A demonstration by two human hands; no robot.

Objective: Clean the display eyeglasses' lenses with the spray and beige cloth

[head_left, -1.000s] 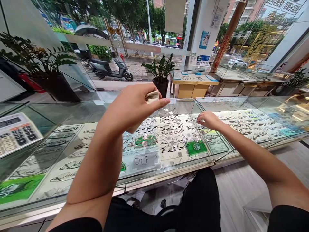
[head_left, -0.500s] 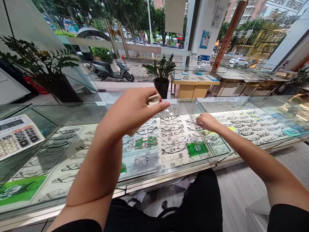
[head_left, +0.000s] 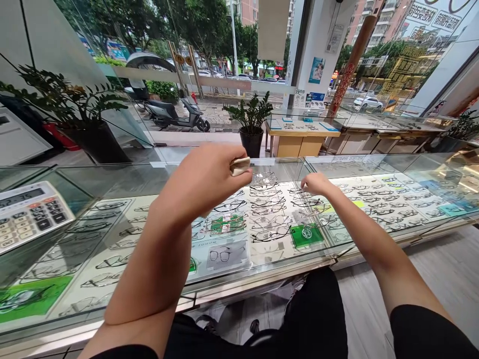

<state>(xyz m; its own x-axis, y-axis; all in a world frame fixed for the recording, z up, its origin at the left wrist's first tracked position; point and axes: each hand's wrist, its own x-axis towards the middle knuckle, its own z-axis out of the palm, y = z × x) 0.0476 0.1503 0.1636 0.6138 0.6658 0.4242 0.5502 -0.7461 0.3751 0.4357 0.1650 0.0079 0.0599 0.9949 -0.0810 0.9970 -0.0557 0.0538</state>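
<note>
My left hand (head_left: 205, 182) is raised over the glass display case (head_left: 288, 267), its fingers closed around a folded cream cloth (head_left: 240, 166) that shows between thumb and fingers. Farther right, my right hand (head_left: 317, 184) is low over the case near its inner glass divider. Its fingers are curled together, and whatever they may hold is too small to make out. Rows of eyeglasses (head_left: 267, 203) lie under the glass between and below the hands. A green card (head_left: 307, 236) sits inside the case in front of my right hand.
A calculator (head_left: 32, 215) rests on the glass at the left. Potted plants (head_left: 251, 119) stand beyond the case, with a wooden display table (head_left: 299, 143) behind at the right. A scooter (head_left: 177, 113) is outside the window.
My left thumb has drawn in against the cloth. My right hand has shifted slightly left, its forearm moving left too. The camera view has tilted up a little.
</note>
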